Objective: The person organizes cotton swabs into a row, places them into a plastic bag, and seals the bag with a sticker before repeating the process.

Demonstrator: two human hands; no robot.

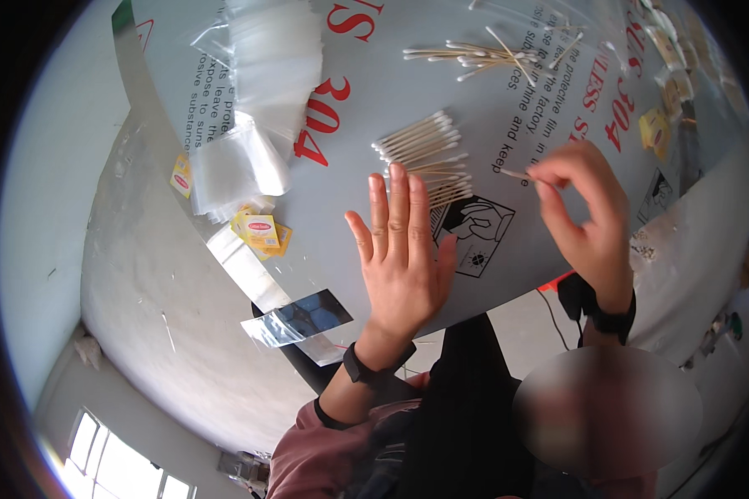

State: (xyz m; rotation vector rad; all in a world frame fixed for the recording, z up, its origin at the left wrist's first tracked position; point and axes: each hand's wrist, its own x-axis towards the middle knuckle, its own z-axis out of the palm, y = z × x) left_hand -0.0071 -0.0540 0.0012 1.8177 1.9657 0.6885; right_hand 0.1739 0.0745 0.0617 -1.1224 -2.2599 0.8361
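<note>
My left hand (401,270) lies flat with its fingers stretched out over the near end of a row of cotton swabs (418,140). The swabs lie side by side on the grey table (324,212), and its fingertips cover some of them. To the right, my right hand (589,208) pinches a single cotton swab (514,174) between thumb and forefinger, its tip pointing left toward the row. Farther back lies a loose pile of cotton swabs (491,56), crossing one another at angles.
Clear plastic bags (273,79) are stacked at the left back. Small yellow cards (260,232) lie nearer, and more yellow packets (654,131) sit at the right. A dark, shiny strip (308,318) overhangs the near left edge.
</note>
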